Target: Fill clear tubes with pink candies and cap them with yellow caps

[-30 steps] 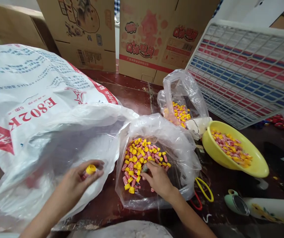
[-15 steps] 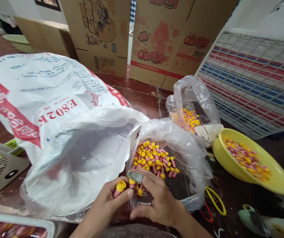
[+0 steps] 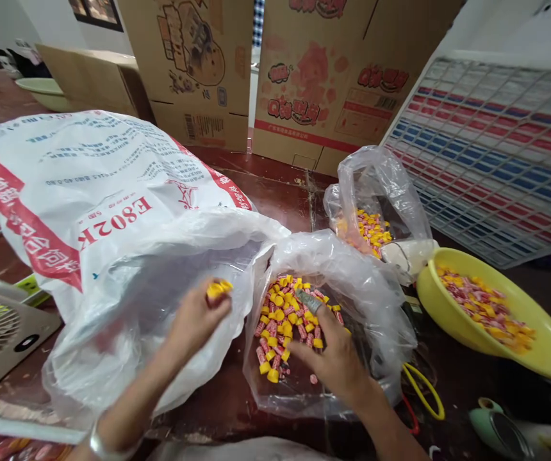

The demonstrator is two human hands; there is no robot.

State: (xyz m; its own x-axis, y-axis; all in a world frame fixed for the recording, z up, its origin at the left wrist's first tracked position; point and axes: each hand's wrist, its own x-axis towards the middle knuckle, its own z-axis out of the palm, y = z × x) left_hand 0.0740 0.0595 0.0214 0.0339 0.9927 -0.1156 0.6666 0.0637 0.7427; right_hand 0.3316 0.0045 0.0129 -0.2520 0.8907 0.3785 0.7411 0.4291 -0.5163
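My left hand (image 3: 193, 320) pinched a yellow cap (image 3: 218, 289) over the big sack's (image 3: 112, 211) mouth; my right hand (image 3: 336, 358), fingers spread and gripping nothing, rested on the caps (image 3: 285, 314) just to its right.

The left hand (image 3: 193, 320) pinches a yellow-capped piece (image 3: 218, 289) at the mouth of the large white printed sack (image 3: 88, 192). The right hand (image 3: 336, 355), one fingertip wrapped in grey, rests among yellow-and-red pieces (image 3: 280, 320) in a clear plastic bag (image 3: 352, 269). A yellow bowl (image 3: 448, 320) sits just beside it.
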